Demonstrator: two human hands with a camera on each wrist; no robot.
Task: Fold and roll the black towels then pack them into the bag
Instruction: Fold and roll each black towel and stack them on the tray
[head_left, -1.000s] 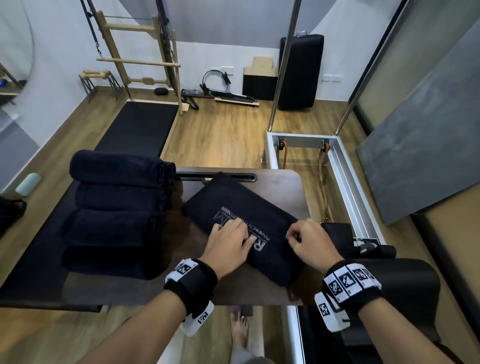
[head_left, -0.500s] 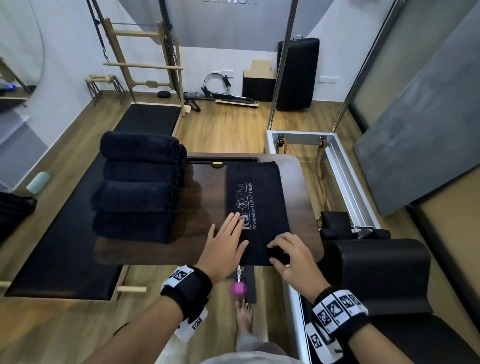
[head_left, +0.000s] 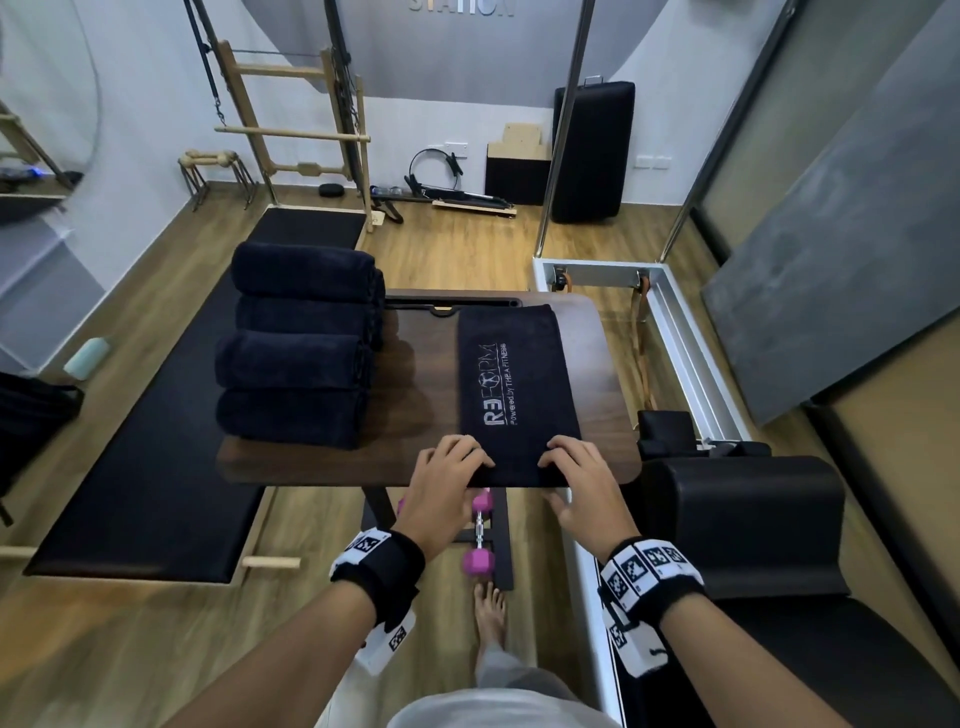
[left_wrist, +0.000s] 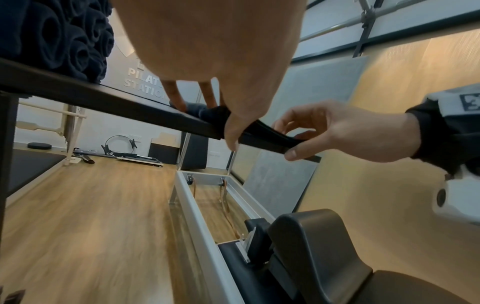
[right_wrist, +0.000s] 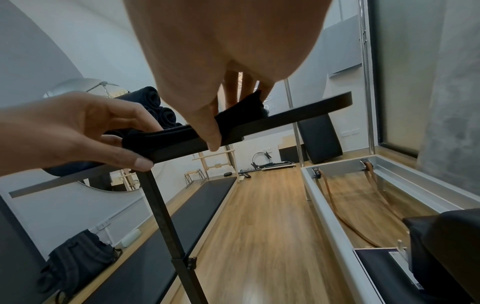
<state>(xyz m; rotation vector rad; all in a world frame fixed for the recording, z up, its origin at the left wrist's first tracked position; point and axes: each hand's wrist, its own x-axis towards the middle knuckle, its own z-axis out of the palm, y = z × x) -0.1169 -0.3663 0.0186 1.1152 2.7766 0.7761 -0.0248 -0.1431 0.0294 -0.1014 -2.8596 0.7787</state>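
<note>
A folded black towel (head_left: 517, 384) with white lettering lies lengthwise on the dark wooden table (head_left: 415, 415), its near hem at the table's front edge. My left hand (head_left: 467, 467) pinches the hem's left corner and my right hand (head_left: 558, 462) pinches its right corner. In both wrist views the fingers lie on top and the thumbs under the towel hem (left_wrist: 262, 135) (right_wrist: 161, 133). Several rolled black towels (head_left: 301, 343) are stacked on the table's left side. A black backpack (right_wrist: 78, 259) sits on the floor by the left wall.
A pink dumbbell (head_left: 480, 535) lies on the table's base under the front edge, near my bare foot (head_left: 488, 613). A black mat platform (head_left: 145, 493) runs along the left. A reformer frame (head_left: 691, 353) and black padded box (head_left: 748, 519) stand close on the right.
The towel has turned from lying diagonally to lying lengthwise on the table's right half. Both hands have slid back to its near hem and taken hold of it.
</note>
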